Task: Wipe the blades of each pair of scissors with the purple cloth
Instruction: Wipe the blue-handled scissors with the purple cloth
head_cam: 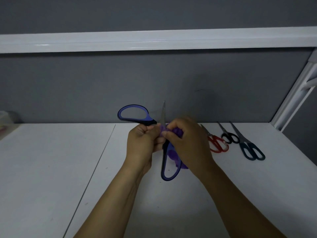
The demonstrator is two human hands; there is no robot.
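Observation:
Above the white table I hold a large pair of blue-and-black scissors (169,162), spread wide open. One handle loop points up left, the other hangs down toward me, and one blade sticks straight up. My left hand (143,143) grips the scissors near the pivot. My right hand (187,143) pinches the purple cloth (173,133) around the base of the upright blade. Most of the cloth is bunched behind my right hand. The other blade is hidden by the cloth and my fingers.
Three more pairs of scissors lie on the table at the right: red-handled (217,143), small black-handled (229,137) and dark teal-handled (250,148). A grey partition wall (85,86) stands behind the table (51,169). A pale object (8,117) sits at the far left edge.

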